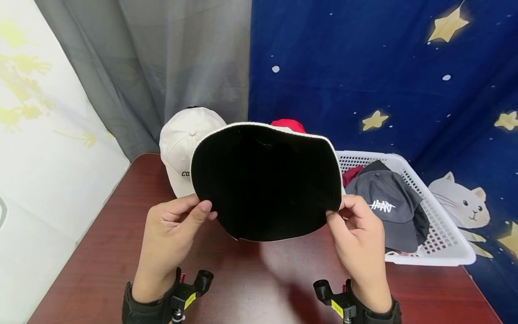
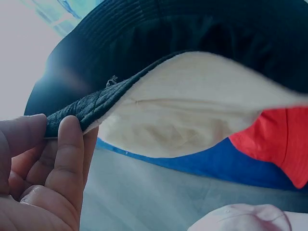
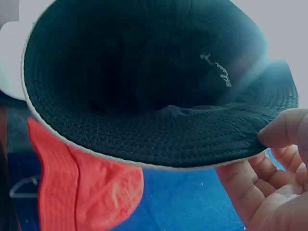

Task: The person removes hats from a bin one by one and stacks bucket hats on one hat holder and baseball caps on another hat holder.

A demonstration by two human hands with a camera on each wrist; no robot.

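A bucket hat (image 1: 267, 184), black inside with a cream outer side, is held up over the table with its opening toward me. My left hand (image 1: 170, 238) pinches the brim at its lower left between thumb and fingers. On the opposite side, my right hand (image 1: 360, 243) pinches the brim at the lower right. The left wrist view shows the hat's cream crown (image 2: 178, 125) below the folded brim. White marks show on the black lining (image 3: 144, 96) in the right wrist view.
A white cap (image 1: 188, 139) stands at the back left, partly hidden by the bucket hat. Behind it is a red hat (image 1: 289, 124), mostly covered in the head view. A white basket (image 1: 443, 234) at right holds a dark grey cap (image 1: 382, 193) and other hats.
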